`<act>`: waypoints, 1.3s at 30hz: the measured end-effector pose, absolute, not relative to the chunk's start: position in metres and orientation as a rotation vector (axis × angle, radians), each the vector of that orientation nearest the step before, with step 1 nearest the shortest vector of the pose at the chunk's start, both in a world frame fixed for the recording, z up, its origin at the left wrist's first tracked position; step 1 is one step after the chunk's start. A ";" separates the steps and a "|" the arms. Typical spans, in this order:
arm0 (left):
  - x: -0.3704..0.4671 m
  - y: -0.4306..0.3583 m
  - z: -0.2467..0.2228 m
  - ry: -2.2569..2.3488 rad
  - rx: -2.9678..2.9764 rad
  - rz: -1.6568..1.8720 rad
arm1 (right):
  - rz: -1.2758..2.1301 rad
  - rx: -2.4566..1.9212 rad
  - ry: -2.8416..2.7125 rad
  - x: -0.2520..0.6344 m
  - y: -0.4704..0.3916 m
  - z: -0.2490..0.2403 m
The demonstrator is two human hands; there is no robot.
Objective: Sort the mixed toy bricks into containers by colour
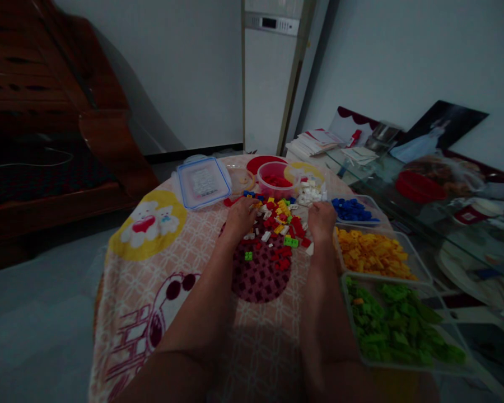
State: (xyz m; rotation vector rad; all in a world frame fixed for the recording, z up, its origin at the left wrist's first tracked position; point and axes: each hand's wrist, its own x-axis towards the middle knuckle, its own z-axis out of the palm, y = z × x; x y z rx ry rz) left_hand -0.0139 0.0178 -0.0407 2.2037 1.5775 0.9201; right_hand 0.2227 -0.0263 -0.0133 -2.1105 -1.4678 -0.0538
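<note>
Round table, dim room: mixed bricks mid-table, a hand on each side

Mixed bricks lie loose in front of the person, so both hands reach them easily. Left hand is at the pile's left edge, fingers bent down and narrow; can't tell if it grips a brick. Right hand is at the pile's right, just beside the white bricks and blue bricks. Fingers curled in; anything between them is hidden.

Clear trays run down the right side: blue in the far one, yellow bricks in the middle, green bricks nearest the body. Roughly one colour each, presumably to keep colours apart and close to the right arm. One stray orange piece sits among the green.

Round tub with red bricks is beyond the pile, likely to keep it off the forearms' path. Blue-rimmed lid lies flat at far left, probably parked out of the way. Cluttered glass table to the right.
</note>
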 end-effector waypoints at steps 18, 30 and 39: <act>-0.016 0.021 -0.044 1.603 2.184 0.887 | 0.062 -1.983 -1.308 0.222 -0.031 -0.003; -0.017 0.020 -0.038 1.594 2.118 0.963 | 0.098 -2.343 -1.518 0.217 -0.040 0.007; -0.017 0.016 -0.028 1.564 2.059 0.975 | 0.146 -2.422 -1.698 0.218 -0.050 0.015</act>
